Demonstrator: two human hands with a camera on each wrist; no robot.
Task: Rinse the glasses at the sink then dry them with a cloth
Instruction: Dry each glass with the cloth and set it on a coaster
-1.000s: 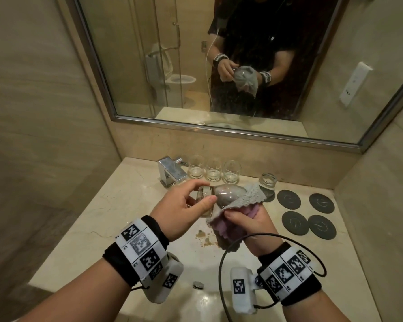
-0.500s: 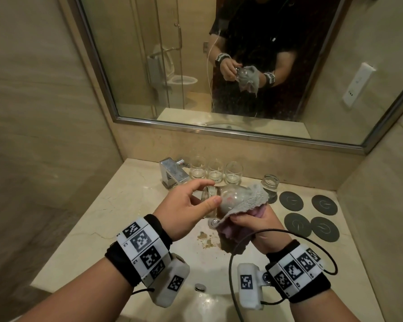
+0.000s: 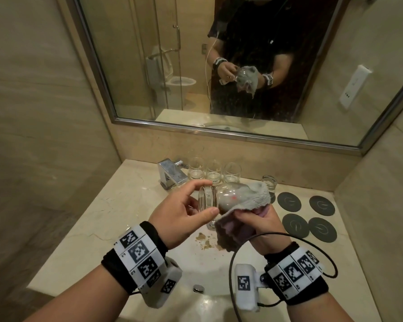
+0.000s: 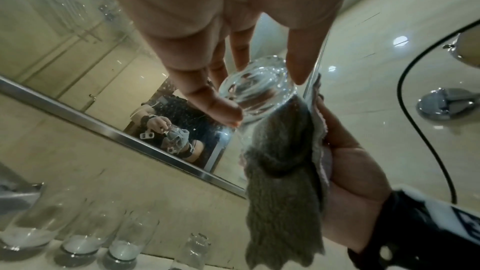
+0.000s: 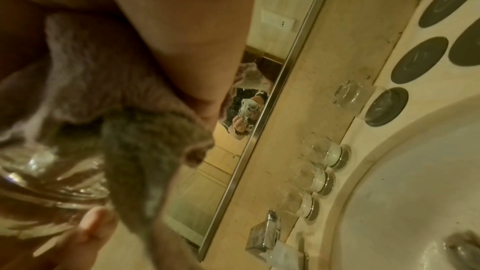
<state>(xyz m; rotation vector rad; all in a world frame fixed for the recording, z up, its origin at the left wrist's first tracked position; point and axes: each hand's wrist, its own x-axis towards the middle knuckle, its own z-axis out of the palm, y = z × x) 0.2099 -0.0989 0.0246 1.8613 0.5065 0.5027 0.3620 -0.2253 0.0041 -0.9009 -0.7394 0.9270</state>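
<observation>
Over the sink (image 3: 209, 270), the left hand (image 3: 182, 214) pinches the tilted glass (image 3: 221, 196) by its base; the right hand (image 3: 258, 224) grips the cloth (image 3: 249, 201) wrapped round it. At 12 o'clock: faucet (image 3: 170, 173), three glasses (image 3: 213, 174); at 2 o'clock, coasters (image 3: 310, 212) on the counter (image 3: 98, 219).

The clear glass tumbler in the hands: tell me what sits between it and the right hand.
The grey cloth does. It is stuffed into the clear glass tumbler and draped over its mouth end, so the right hand grips through cloth. The left hand pinches the thick base bare.
</observation>
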